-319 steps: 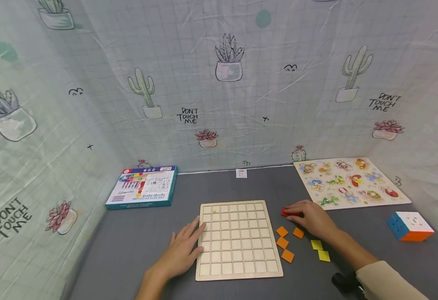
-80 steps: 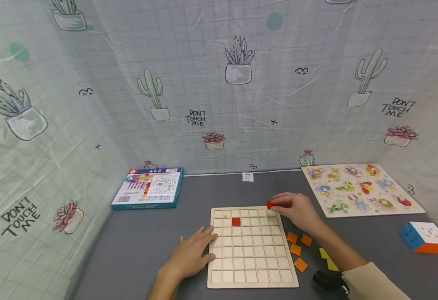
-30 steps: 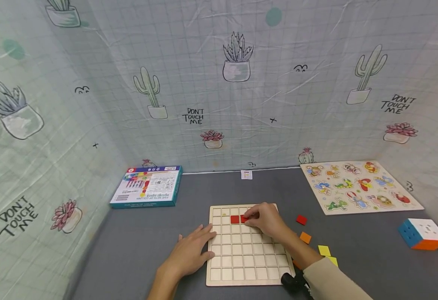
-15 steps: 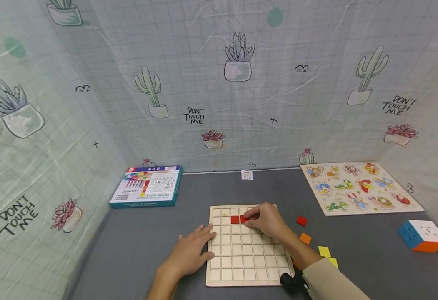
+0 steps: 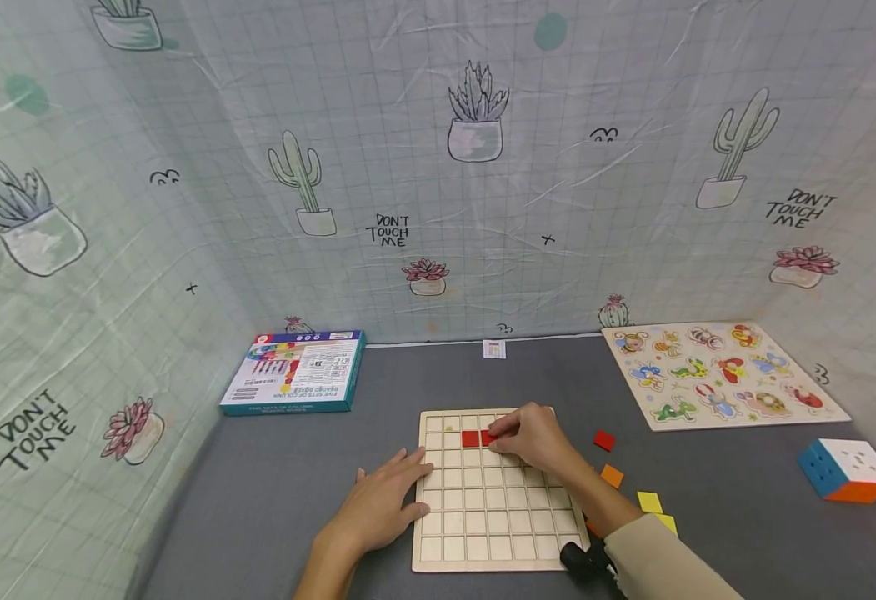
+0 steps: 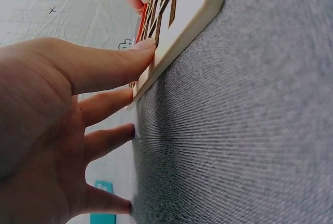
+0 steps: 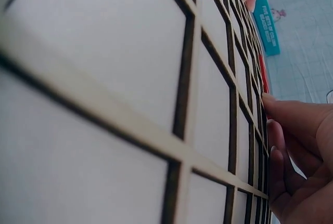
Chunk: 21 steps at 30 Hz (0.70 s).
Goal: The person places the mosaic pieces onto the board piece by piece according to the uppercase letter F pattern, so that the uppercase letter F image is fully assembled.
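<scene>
A pale wooden grid board (image 5: 475, 502) lies on the grey table. One red square tile (image 5: 470, 439) sits in its second row from the back. Directly to the right, my right hand (image 5: 538, 440) holds a second red tile (image 5: 487, 437) between thumb and fingers, at the neighbouring cell; the hand partly covers that tile. My left hand (image 5: 379, 502) rests at the board's left edge, fingers spread, thumb touching the rim. In the left wrist view its thumb (image 6: 114, 68) lies on the board's edge.
Right of the board lie a loose red tile (image 5: 604, 440), an orange tile (image 5: 612, 476) and yellow tiles (image 5: 649, 502); the right forearm hides other orange ones. Farther out are a puzzle cube (image 5: 850, 471), an insect picture board (image 5: 723, 375) and a flat box (image 5: 295, 373).
The board was bare at first; a red tile then appeared in it. My right hand has brought another red tile from the board's back right corner to beside it. Little has moved this last second.
</scene>
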### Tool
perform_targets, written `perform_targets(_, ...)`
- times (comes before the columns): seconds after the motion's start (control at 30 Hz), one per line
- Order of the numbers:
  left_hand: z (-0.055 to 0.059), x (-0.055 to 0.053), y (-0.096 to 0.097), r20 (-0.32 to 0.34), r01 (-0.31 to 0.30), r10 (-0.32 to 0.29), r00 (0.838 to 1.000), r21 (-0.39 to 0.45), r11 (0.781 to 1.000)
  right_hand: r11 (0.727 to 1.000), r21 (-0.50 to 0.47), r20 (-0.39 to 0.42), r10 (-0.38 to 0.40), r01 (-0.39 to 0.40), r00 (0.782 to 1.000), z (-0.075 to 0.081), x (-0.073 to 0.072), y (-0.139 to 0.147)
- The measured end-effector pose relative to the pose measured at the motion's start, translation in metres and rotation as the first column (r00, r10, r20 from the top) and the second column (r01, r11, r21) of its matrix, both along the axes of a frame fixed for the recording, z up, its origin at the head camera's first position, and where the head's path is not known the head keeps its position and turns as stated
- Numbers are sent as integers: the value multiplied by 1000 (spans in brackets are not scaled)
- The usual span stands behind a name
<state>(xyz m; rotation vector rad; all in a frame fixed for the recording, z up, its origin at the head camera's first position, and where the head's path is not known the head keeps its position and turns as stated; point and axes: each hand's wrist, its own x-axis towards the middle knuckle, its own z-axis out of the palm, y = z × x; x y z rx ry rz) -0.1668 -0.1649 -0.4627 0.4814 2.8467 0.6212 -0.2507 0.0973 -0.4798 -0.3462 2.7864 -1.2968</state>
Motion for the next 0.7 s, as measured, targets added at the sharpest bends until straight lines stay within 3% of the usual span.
perform_targets(0.43, 2, -2, -2, -4, 7, -7, 1000, -3, 1000, 999, -33, 13, 14, -14, 1000, 0, 0, -1)
perform_targets(0.7, -1, -1, -1, -10, 15, -15, 1000, 8, 1000, 980, -135, 55, 155, -147, 986, 1, 2, 19)
